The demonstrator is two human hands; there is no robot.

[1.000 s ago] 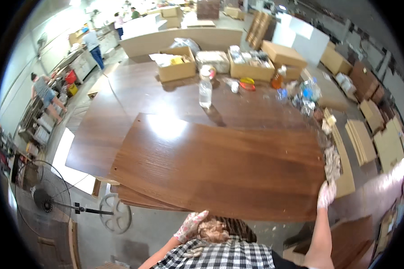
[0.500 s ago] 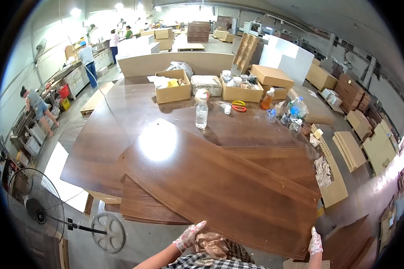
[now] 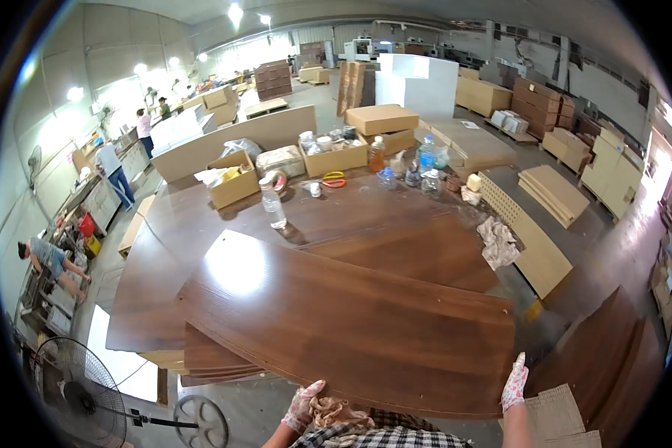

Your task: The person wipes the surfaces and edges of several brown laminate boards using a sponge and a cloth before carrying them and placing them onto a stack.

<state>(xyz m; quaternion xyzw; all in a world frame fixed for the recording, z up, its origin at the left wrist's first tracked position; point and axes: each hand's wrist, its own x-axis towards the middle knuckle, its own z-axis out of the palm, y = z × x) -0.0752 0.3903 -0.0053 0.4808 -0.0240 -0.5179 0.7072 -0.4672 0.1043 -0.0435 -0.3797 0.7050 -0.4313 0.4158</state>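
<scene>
Fingers of the left hand (image 3: 304,404), in a patterned glove, curl over the near edge of the large brown wood panel (image 3: 351,321) at about 7 o'clock in the view; they grip the panel together with a crumpled tan rag (image 3: 336,411) bunched against the edge. Right hand (image 3: 514,382), same glove type, at about 5 o'clock: fingers point up and lie against the panel's near right corner. Whether they wrap the edge or only press on it cannot be told; the palm side is hidden.

The panel lies skewed on top of a stack of similar panels (image 3: 209,362), its far corner pointing toward 11 o'clock. Stack edges show only at 8 o'clock; the rest is covered.

Beyond, at 12 o'clock, a clear plastic bottle (image 3: 273,203) stands upright on the dark worktable (image 3: 164,246), with open cardboard boxes (image 3: 233,183) behind it. Box contents are too small to identify.

A floor fan (image 3: 78,396) at 8 o'clock is cut off by the dark lens rim. Forearms are mostly out of frame at the lower edge.
</scene>
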